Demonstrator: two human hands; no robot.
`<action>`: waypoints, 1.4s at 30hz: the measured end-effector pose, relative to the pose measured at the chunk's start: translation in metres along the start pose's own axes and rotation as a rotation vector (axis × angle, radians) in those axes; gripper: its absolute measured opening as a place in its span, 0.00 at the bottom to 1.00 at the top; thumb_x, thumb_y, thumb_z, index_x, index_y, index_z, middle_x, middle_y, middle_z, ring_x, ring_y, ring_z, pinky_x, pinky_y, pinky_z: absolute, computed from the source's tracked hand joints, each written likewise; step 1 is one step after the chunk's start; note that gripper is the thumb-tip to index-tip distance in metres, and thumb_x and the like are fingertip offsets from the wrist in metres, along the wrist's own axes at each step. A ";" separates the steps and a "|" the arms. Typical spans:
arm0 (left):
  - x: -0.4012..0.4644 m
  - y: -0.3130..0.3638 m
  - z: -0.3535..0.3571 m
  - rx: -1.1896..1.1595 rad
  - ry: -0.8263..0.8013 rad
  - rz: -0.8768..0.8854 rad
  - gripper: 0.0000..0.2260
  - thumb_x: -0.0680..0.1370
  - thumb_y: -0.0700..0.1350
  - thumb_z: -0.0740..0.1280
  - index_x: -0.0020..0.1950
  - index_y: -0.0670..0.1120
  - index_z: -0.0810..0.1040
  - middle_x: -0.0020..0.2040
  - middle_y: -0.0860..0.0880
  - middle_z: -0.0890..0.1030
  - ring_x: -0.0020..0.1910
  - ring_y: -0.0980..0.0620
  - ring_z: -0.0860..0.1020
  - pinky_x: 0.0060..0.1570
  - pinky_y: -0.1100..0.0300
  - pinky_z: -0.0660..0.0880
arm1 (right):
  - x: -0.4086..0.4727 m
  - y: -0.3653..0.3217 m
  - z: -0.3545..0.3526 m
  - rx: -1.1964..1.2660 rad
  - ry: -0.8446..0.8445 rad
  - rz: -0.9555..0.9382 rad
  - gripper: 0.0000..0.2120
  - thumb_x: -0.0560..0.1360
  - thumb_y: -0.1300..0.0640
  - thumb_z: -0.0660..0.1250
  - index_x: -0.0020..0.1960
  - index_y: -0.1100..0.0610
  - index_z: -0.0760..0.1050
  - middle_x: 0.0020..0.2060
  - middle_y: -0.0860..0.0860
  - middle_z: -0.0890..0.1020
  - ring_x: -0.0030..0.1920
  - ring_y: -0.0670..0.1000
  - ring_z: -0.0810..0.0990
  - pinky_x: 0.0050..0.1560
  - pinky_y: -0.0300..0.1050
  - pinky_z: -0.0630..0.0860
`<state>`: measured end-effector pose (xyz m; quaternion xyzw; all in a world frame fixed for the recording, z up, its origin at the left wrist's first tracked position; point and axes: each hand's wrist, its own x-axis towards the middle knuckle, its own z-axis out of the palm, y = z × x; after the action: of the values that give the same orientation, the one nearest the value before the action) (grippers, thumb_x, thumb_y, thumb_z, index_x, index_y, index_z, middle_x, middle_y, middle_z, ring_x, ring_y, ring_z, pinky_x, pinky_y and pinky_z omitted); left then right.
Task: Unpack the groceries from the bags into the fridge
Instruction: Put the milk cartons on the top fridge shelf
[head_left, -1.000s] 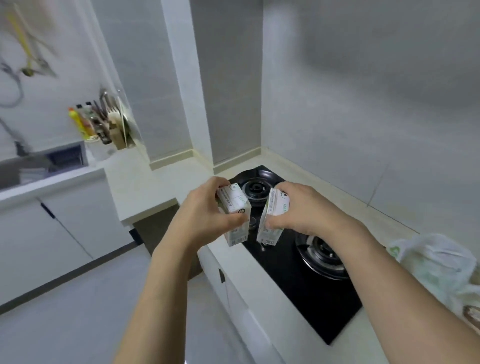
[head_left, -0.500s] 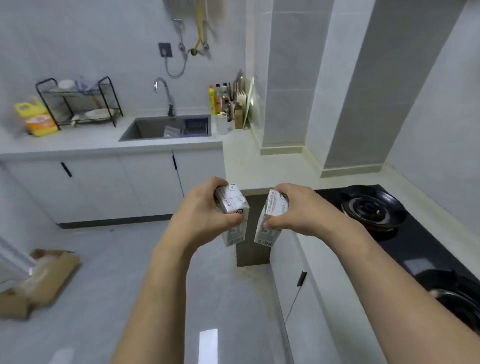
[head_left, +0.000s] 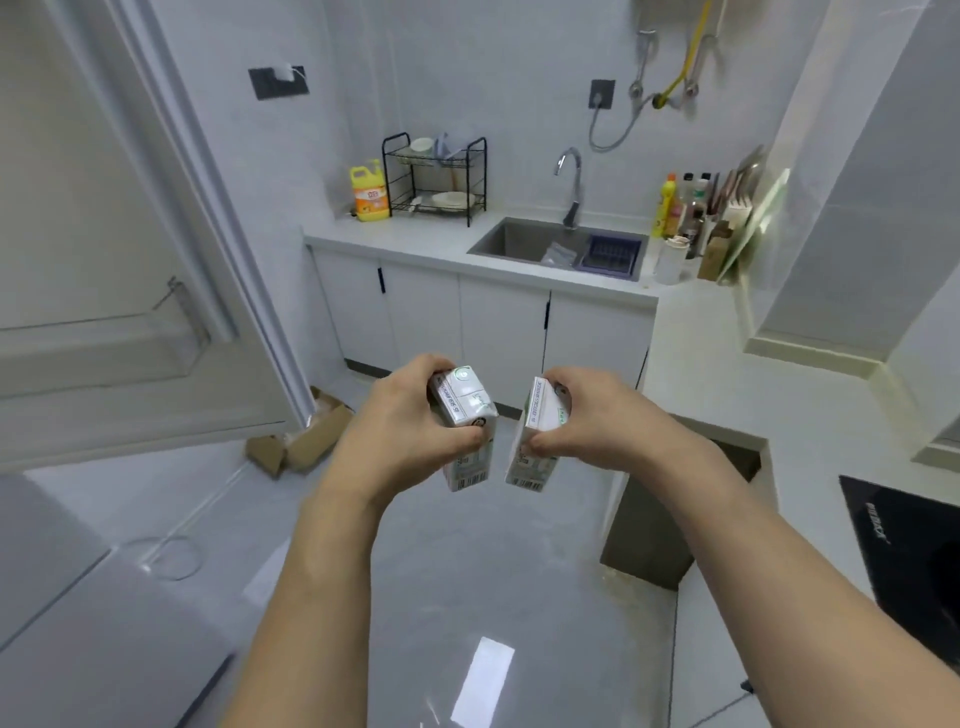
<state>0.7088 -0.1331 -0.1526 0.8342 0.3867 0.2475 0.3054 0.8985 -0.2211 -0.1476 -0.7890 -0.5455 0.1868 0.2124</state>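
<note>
The kitchen runs white along the far wall, with a counter (head_left: 415, 244) carrying the sink (head_left: 524, 241), a dish rack (head_left: 436, 176) and a yellow bottle (head_left: 370, 191). On the left, much nearer, stands the open fridge door (head_left: 171, 270), its inner face turned this way and a clear door shelf (head_left: 98, 343) across it. The fridge's own compartment cannot be seen from here; only a grey slab shows low on the left.

Out in front, over the bare floor, the person holds two small cartons side by side. The left hand (head_left: 400, 436) is closed round the left carton (head_left: 465, 431), fingers wrapped over its upper half. The right hand (head_left: 597, 415) clasps the right carton (head_left: 532, 441) the same way. Both cartons hang roughly upright, long axis near vertical, tops tilted slightly outward from each other, with a narrow gap between them. Neither touches the other.

What matters for the next move is where the shelf lies: well to the left of both hands and somewhat higher. The left hand is the nearer, so I would expect its carton to go first, swung leftward and kept upright to stand in the shelf. The door's edge lies between hands and shelf, and looks like the thing to steer round.
</note>
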 end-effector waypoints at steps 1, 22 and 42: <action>-0.004 -0.006 -0.005 0.008 0.028 -0.027 0.23 0.67 0.49 0.76 0.59 0.54 0.74 0.48 0.60 0.78 0.47 0.63 0.76 0.47 0.59 0.78 | 0.006 -0.007 0.004 0.002 -0.021 -0.030 0.20 0.66 0.49 0.75 0.55 0.51 0.74 0.47 0.48 0.79 0.44 0.48 0.80 0.43 0.50 0.82; -0.162 -0.114 -0.168 0.104 0.546 -0.505 0.23 0.65 0.50 0.78 0.57 0.58 0.74 0.47 0.60 0.80 0.47 0.63 0.77 0.52 0.54 0.78 | 0.035 -0.234 0.130 0.088 -0.377 -0.649 0.16 0.66 0.51 0.75 0.52 0.53 0.77 0.43 0.50 0.81 0.41 0.54 0.81 0.30 0.44 0.75; -0.228 -0.191 -0.278 0.145 0.859 -0.723 0.22 0.65 0.53 0.79 0.55 0.59 0.74 0.46 0.62 0.80 0.46 0.65 0.78 0.39 0.68 0.72 | 0.057 -0.396 0.227 0.162 -0.484 -0.896 0.14 0.66 0.45 0.74 0.42 0.52 0.74 0.32 0.47 0.76 0.28 0.46 0.71 0.25 0.39 0.68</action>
<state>0.3021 -0.1279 -0.1347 0.4920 0.7535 0.4170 0.1277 0.4885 -0.0129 -0.1284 -0.3930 -0.8473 0.2963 0.1995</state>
